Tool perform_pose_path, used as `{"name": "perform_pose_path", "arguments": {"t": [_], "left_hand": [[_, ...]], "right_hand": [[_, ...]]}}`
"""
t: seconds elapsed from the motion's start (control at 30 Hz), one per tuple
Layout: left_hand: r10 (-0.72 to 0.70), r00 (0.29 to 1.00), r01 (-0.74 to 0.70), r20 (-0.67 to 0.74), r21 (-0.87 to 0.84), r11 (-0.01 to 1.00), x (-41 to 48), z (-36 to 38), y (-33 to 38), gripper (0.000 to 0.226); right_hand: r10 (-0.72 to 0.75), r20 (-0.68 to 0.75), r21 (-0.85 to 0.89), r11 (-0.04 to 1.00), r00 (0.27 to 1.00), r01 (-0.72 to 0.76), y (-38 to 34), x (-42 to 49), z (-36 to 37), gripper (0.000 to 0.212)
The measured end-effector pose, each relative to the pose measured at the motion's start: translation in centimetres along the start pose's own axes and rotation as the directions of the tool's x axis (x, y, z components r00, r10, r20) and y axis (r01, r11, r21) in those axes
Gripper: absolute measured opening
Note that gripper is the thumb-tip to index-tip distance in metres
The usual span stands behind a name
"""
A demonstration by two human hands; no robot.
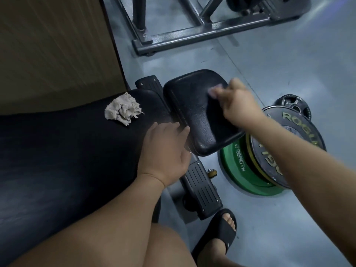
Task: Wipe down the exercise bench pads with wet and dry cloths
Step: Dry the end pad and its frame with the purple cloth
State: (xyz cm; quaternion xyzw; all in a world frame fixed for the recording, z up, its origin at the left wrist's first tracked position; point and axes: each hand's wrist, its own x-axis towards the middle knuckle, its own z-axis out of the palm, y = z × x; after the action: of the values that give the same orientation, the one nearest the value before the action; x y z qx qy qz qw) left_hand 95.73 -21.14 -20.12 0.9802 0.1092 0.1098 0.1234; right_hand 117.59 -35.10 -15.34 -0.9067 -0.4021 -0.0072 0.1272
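A long black bench pad (pixel 67 151) fills the left of the view. A smaller black seat pad (pixel 194 112) sits just right of it, its surface shiny. My right hand (pixel 238 105) is blurred over the seat pad's far right side and grips a small pale cloth (pixel 214 91) against it. My left hand (pixel 165 151) rests flat with straight fingers on the end of the long pad, fingertips at the gap between the pads. A crumpled beige cloth (pixel 123 109) lies loose on the long pad, left of the seat pad.
Stacked weight plates (pixel 269 160), green and black, lie on the grey floor right of the seat pad. A dark steel machine frame (pixel 192 29) stands beyond. A brown wood panel (pixel 54 51) rises at left. My sandalled foot (pixel 221 234) is beside the bench's foot plate (pixel 202 187).
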Motion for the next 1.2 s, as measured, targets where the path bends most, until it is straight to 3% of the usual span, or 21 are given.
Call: {"name": "perform_pose_path", "arguments": {"t": [0.1, 0.17, 0.27, 0.33, 0.43, 0.53, 0.67, 0.73, 0.87, 0.93, 1.03, 1.1, 1.2], "left_hand": [[-0.002, 1.0, 0.002, 0.001, 0.003, 1.0, 0.0, 0.0, 0.1, 0.053], [0.0, 1.0, 0.0, 0.001, 0.004, 1.0, 0.0, 0.1, 0.0, 0.053], [0.0, 1.0, 0.0, 0.004, 0.0, 1.0, 0.0, 0.0, -0.1, 0.053], [-0.002, 1.0, 0.002, 0.006, -0.004, 1.0, 0.1, 0.0, 0.0, 0.053], [-0.004, 1.0, 0.004, 0.007, -0.005, 1.0, 0.1, -0.1, 0.1, 0.053], [-0.006, 1.0, 0.006, 0.014, 0.006, 1.0, 0.0, -0.1, 0.0, 0.053], [-0.007, 1.0, 0.007, 0.001, -0.001, 1.0, 0.1, 0.0, 0.1, 0.053], [-0.004, 1.0, 0.004, -0.001, -0.004, 1.0, 0.1, 0.0, 0.0, 0.053], [-0.005, 1.0, 0.005, 0.002, -0.004, 1.0, 0.0, 0.0, 0.0, 0.053], [-0.006, 1.0, 0.006, 0.0, -0.002, 1.0, 0.1, 0.0, 0.0, 0.053], [-0.004, 1.0, 0.004, -0.006, -0.012, 1.0, 0.0, 0.1, 0.0, 0.053], [0.0, 1.0, 0.0, -0.005, -0.012, 1.0, 0.0, 0.1, 0.0, 0.053], [0.0, 1.0, 0.0, 0.002, -0.007, 1.0, 0.1, 0.0, 0.0, 0.053]], "right_hand": [[0.187, -0.098, 0.001, 0.982, 0.977, -0.188, 1.0, 1.3, 0.3, 0.025], [0.105, -0.117, 0.036, 0.994, 0.988, -0.102, -1.1, -0.2, 1.1, 0.022], [-0.127, -0.032, 0.112, 0.985, 0.991, 0.129, -4.0, -4.5, 1.1, 0.03], [-0.177, 0.02, 0.103, 0.979, 0.984, 0.174, -3.6, -5.2, 0.4, 0.033], [0.051, -0.087, 0.012, 0.999, 0.995, -0.05, -0.9, -2.7, 0.0, 0.027], [0.207, -0.171, 0.049, 0.978, 0.963, -0.201, -0.9, -1.6, 1.2, 0.027], [-0.062, -0.06, 0.114, 0.991, 0.996, 0.068, -4.6, -5.5, 1.9, 0.033], [-0.125, -0.026, 0.092, 0.988, 0.992, 0.127, -3.8, -6.0, 1.0, 0.036], [0.248, -0.128, 0.039, 0.969, 0.96, -0.245, 0.2, -2.2, 0.4, 0.027], [0.328, -0.114, 0.054, 0.944, 0.938, -0.324, 1.1, -0.3, 0.7, 0.027], [0.301, -0.12, 0.089, 0.953, 0.946, -0.291, 1.7, 0.2, 0.8, 0.035], [0.275, -0.154, 0.078, 0.961, 0.949, -0.266, 1.2, -1.1, 0.5, 0.027], [0.102, -0.145, 0.09, 0.992, 0.984, -0.09, -1.2, -4.2, 0.6, 0.028]]}}
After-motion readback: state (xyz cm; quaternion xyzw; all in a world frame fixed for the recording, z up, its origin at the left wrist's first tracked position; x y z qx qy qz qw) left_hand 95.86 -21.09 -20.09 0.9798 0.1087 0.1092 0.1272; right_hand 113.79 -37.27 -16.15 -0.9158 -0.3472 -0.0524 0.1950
